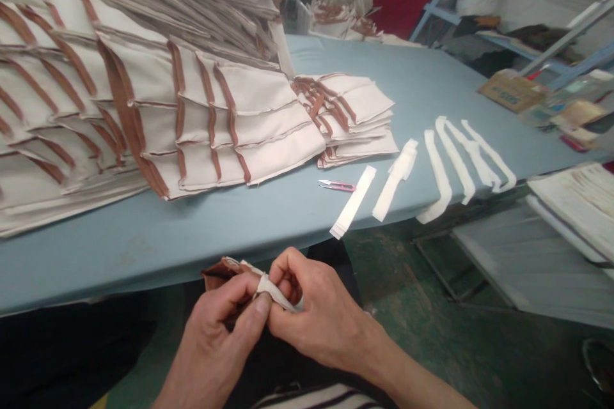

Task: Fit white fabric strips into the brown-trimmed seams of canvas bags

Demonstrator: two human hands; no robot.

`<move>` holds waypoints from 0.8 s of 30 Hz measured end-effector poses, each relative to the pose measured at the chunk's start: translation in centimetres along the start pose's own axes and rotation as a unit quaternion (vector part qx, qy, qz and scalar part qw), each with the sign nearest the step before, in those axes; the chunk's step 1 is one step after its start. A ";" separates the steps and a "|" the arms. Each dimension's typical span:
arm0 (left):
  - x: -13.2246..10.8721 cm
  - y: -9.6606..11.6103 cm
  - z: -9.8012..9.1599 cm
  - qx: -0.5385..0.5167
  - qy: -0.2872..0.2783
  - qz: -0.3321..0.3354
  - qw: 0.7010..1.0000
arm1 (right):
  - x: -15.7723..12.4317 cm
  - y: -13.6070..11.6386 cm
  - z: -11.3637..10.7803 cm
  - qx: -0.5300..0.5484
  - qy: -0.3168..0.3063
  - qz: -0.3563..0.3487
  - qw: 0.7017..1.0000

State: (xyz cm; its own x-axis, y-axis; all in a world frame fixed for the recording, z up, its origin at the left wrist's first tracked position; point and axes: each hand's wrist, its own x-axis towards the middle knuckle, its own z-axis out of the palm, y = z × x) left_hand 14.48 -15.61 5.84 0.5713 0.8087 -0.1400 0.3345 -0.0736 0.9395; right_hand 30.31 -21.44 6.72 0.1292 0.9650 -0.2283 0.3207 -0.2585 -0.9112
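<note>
My left hand (218,332) pinches a small brown and white fabric piece (223,270) in front of the table edge, over my lap. Close against it, my right hand (319,310) grips a white strip (278,294) at the edge of that piece. The strip runs from under my left thumb into my right fingers. Part of the fabric piece is hidden behind my left hand. Beyond my hands, pink-handled thread snips (338,186) lie on the table, touching a short white strip (354,201).
Stacks of white fabric panels with brown edging (268,121) cover the left of the blue table (192,230). More white strips (396,179) and longer bent ones (436,179) lie along its right front edge. A cardboard box (511,91) stands at far right.
</note>
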 end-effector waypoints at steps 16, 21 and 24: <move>-0.1 -2.5 1.0 -0.108 0.020 -0.052 0.993 | -0.7 1.5 -1.1 0.172 -0.066 0.059 0.981; -0.4 -2.4 0.2 -0.057 0.000 -0.075 0.996 | -1.7 1.8 -1.8 0.027 -0.007 0.040 0.999; -0.7 -2.0 -0.4 -0.027 0.004 -0.070 0.997 | -1.7 0.0 -4.1 0.048 0.022 -0.026 0.998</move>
State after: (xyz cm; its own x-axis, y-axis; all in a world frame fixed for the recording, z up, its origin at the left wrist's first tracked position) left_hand 13.10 -15.83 4.14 0.5164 0.8133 -0.2680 0.3694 0.0708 0.9266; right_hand 33.94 -23.27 8.55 0.1569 0.9736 -0.1659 0.2377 -0.2003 -0.9505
